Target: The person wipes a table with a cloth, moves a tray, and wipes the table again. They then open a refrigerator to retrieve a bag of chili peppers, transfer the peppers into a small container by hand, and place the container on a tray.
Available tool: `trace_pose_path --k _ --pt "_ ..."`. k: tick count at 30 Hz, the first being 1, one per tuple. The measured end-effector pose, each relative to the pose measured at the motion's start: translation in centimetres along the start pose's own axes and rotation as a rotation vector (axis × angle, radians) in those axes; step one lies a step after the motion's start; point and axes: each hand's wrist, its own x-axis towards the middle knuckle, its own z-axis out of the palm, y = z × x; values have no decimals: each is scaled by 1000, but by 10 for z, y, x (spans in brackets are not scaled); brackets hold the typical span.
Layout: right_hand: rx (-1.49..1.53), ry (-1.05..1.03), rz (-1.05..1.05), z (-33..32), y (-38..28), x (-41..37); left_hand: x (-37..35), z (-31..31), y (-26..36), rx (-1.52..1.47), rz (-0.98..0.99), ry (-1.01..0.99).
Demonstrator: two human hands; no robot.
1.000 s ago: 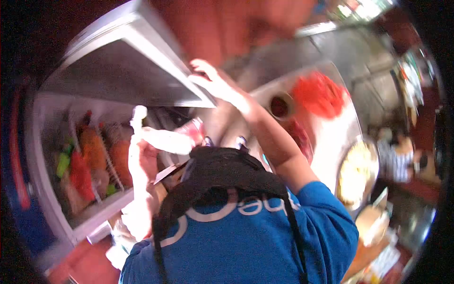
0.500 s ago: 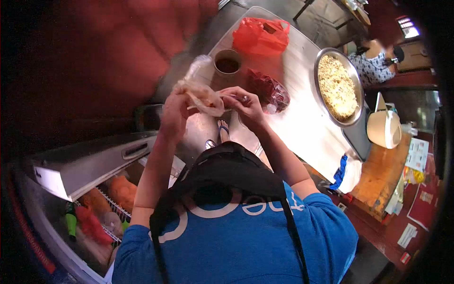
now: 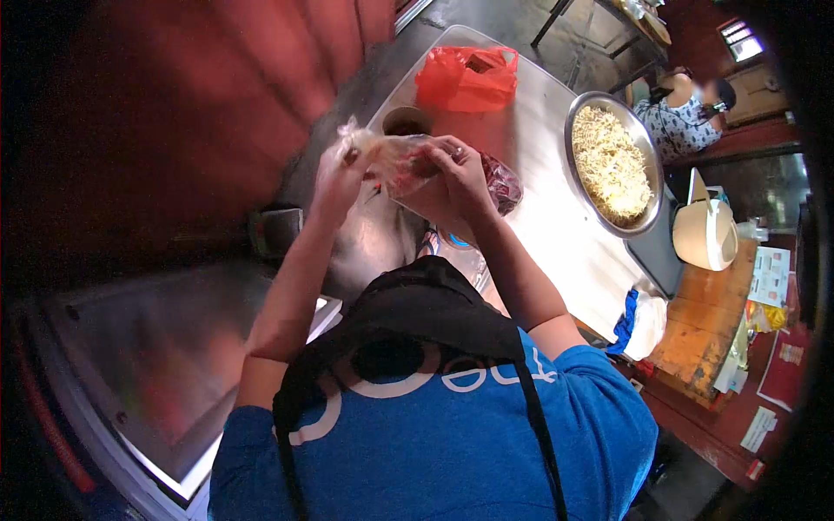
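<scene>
A clear plastic bag (image 3: 395, 165) with pale and reddish contents is stretched between my two hands, above the table's near left edge. My left hand (image 3: 341, 174) has its fingers closed on the bag's left side. At the bag's right side, my right hand (image 3: 459, 169) pinches it. Just behind the bag is a round container (image 3: 406, 120), partly covered by it. A dark red plastic bag (image 3: 504, 184) lies beside my right hand, which hides part of it. Farther back on the table sits a bright red plastic bag (image 3: 466, 80).
A large metal bowl (image 3: 612, 165) of pale strands stands on the white table (image 3: 556, 217). Right of it are a beige container (image 3: 702, 234) and a blue cloth (image 3: 625, 321). A freezer (image 3: 156, 347) is at lower left. A person (image 3: 682, 122) is at upper right.
The clear bag is now spread wider between my hands and covers part of the round container. The freezer lid at lower left has come down over the opening. My view has shifted slightly.
</scene>
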Motion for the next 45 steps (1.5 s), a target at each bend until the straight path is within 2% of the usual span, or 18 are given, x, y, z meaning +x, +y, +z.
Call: trace_pose_path --k 2,4,6,8,12,14,16,18,20,23,26,28,30,32,34,36,44,45 --pt "-122 -37 -44 -20 -8 21 26 16 22 -24 1 -7" --pt "540 -182 225 -35 -22 36 52 25 30 105 84 -63" --pt "495 -90 238 -66 10 66 68 35 38 184 76 -113" --pt "318 9 488 -76 19 81 79 47 40 -10 207 -285" --pt "676 -506 546 -82 35 100 102 43 32 223 122 -523" --pt "752 -560 505 -83 34 99 93 47 34 151 76 -624" --pt "413 -130 398 -73 12 91 95 41 38 612 379 -827" --pt "469 -77 491 -75 4 97 120 10 10 629 357 -802" --pt "551 -142 300 -78 16 109 162 -22 -26 200 117 -411" --pt "353 -139 172 -86 27 130 191 4 -28 200 -189 -245" --pt "34 -113 -35 -86 48 148 221 24 -48 -184 -480 -493" --pt "-571 -241 -415 -88 56 152 231 26 -62 -113 -389 -575" --pt "-580 -283 -282 -91 63 148 238 22 -77 -52 -294 -651" --pt "-1048 -212 -358 -79 71 137 239 13 -94 171 -153 -745" --pt "-1039 -172 -351 -72 73 125 240 2 -114 155 -164 -769" --pt "-1042 128 -281 -56 61 102 246 -10 -132 319 6 -840" --pt "-799 611 143 -49 110 55 227 -24 -80 553 135 -906" --pt "-884 678 44 -45 114 56 229 -30 -74 683 151 -926"
